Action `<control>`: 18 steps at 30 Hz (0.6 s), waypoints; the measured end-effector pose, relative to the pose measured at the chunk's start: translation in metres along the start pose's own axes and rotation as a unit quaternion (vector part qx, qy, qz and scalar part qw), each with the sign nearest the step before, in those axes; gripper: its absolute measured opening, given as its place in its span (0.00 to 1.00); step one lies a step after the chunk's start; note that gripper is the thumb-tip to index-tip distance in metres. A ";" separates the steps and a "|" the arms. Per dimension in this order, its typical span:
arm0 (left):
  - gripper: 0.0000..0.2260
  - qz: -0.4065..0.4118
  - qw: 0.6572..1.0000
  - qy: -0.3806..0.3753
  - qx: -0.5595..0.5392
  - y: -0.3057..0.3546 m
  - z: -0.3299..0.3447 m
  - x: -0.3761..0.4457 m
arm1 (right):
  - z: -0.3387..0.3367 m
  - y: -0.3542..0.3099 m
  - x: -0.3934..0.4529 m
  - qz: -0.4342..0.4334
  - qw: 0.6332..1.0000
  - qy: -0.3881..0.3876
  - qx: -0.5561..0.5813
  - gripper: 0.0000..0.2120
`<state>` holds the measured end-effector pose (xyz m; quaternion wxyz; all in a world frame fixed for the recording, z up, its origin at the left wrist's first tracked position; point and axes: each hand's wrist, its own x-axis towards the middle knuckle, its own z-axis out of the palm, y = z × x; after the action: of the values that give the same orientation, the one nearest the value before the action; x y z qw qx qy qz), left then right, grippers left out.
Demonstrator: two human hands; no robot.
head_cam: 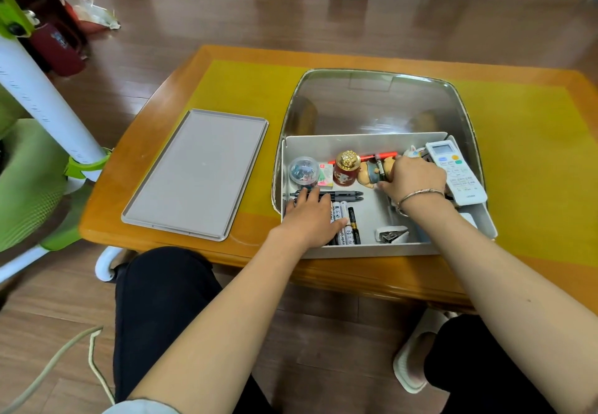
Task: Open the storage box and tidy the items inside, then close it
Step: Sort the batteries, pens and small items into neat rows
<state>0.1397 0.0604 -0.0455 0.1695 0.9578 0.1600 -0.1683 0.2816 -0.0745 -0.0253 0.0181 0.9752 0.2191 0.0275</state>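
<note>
1. The storage box [382, 248] is sitting open on the surface [226, 90] in front of me, its clear lid [375, 103] standing up behind it, and a grey tray [197, 174] is lying just to the left of the box.
2. My left hand [310, 216] is resting flat, fingers straight, on the white markers [343, 219] at the box's front left, fingertips touching the dark pens [339, 195]. If I am pressing or sweeping too hard, the pens could roll out of line.
3. My right hand [414, 177] is curling around the small figurine [372, 171] in the box's back middle; how firmly I am holding it, I cannot tell. A loose hold could be letting it drop.
4. The red bottle with the gold cap [347, 169] is standing upright just left of the figurine. Dragging the figurine sideways could be tipping it onto the round tub of clips [303, 172].
5. The white remote [456, 171] is leaning on the box's right wall, touching my wrist. I judge that a quick pull back could be knocking it out.
6. The stapler [391, 235] is lying at the box's front.
</note>
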 end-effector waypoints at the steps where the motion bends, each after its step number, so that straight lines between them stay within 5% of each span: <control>1: 0.33 0.000 1.000 0.001 -0.001 0.000 0.000 0.000 | 0.001 -0.002 0.001 -0.002 1.000 0.000 -0.014 0.18; 11: 0.31 0.003 1.000 0.008 0.003 0.000 0.000 -0.003 | 0.002 -0.015 0.001 -0.025 0.996 -0.039 -0.078 0.12; 18: 0.29 0.005 1.000 0.008 0.002 0.001 0.000 -0.003 | -0.011 -0.009 -0.006 0.025 0.997 0.012 0.067 0.15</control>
<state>0.1373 0.0591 -0.0438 0.1674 0.9601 0.1565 -0.1600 0.2715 -0.0683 -0.0146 -0.0506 0.9790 0.1957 0.0254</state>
